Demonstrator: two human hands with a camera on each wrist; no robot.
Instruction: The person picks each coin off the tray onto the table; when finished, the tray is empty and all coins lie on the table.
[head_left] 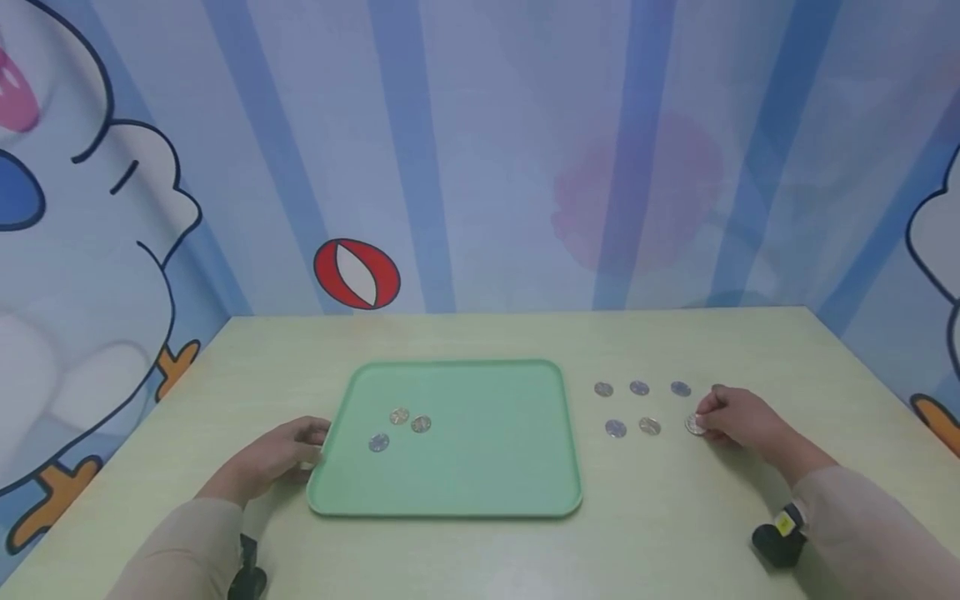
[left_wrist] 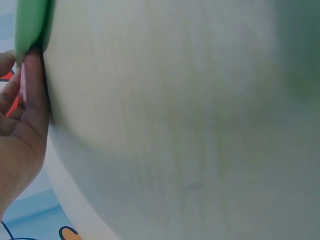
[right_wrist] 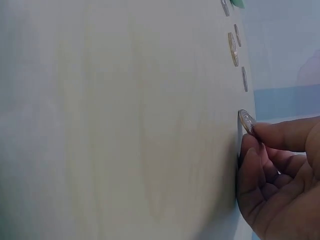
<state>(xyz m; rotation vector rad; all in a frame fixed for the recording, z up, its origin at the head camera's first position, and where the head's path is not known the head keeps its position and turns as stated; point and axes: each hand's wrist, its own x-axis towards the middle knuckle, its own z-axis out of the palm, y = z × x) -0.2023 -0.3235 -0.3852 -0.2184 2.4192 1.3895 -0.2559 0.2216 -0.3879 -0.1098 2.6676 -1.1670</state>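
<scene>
My right hand (head_left: pixel 738 423) pinches a silver coin (head_left: pixel 695 425) between thumb and fingertips at the right end of the front row of coins. In the right wrist view, the pinched coin (right_wrist: pixel 247 122) is tilted, its lower edge close to the table surface. My left hand (head_left: pixel 281 454) is at the left edge of a green tray (head_left: pixel 495 450), fingertips touching its rim. The left wrist view shows those fingers (left_wrist: pixel 35 82) against the tray's edge (left_wrist: pixel 31 25). Inside the tray, toward its left side, lie three coins (head_left: pixel 421 425).
Between the tray and my right hand, other coins lie flat in two rows, among them a back-row coin (head_left: pixel 639 388) and a front-row coin (head_left: pixel 649 427). The pale wooden table (head_left: pixel 645 533) meets a blue striped wall (head_left: pixel 510 167) with cartoon figures at the back.
</scene>
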